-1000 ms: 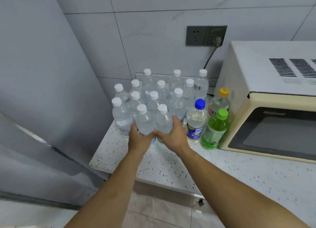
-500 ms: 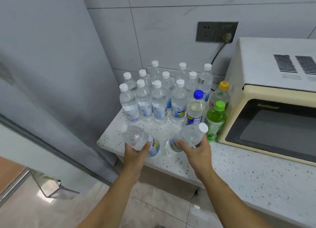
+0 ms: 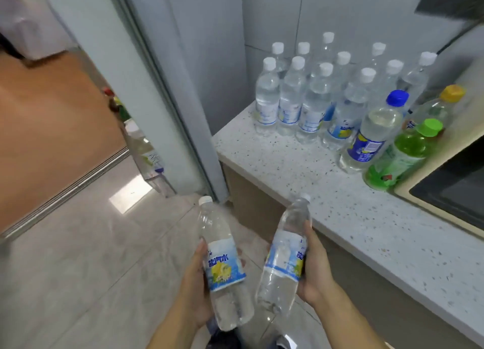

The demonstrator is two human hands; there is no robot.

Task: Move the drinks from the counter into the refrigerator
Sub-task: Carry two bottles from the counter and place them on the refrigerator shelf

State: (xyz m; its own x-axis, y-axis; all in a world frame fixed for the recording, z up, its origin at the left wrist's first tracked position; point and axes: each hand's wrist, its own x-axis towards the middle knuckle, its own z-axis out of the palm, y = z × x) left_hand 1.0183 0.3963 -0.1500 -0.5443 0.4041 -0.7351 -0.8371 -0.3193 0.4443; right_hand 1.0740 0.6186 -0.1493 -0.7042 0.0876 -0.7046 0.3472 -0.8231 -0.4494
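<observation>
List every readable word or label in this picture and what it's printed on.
"盐汽水": on the label of the bottle in the left hand.
Bottle in the right hand: label turned sideways, unreadable.
Counter bottles and blue-capped bottle: print too blurred.

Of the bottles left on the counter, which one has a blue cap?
The blue-capped bottle with the dark blue label, standing in the front row between the white-capped water bottles and the green bottle. Every other cap is white, green or yellow.

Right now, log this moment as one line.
left hand: holds water bottle | right hand: holds second water bottle | both off counter
</observation>
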